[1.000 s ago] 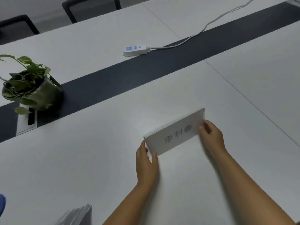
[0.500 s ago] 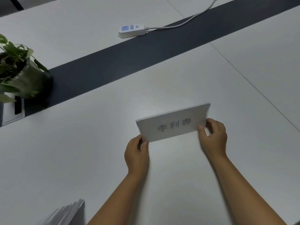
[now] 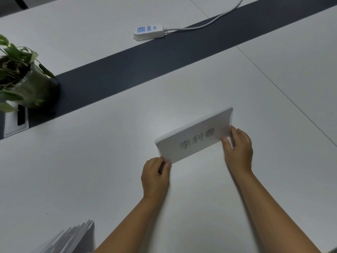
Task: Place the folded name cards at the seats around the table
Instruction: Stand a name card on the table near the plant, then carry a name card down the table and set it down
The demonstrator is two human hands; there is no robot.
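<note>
Step in hand: setting white folded paper name card (image 3: 196, 137) on white table (image 3: 109, 161), well nearer than grey centre strip (image 3: 164, 57). Left hand (image 3: 155, 177), right hand (image 3: 238, 148) pinch card's ends. Next: square it, let go.

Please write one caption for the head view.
Left hand and right hand set a folded name card on the white table.

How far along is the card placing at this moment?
No placed card shows elsewhere on the table. In hand: the left hand and right hand pinch one name card at its ends on the table. Left: a stack of cards waits at the near edge.
</note>
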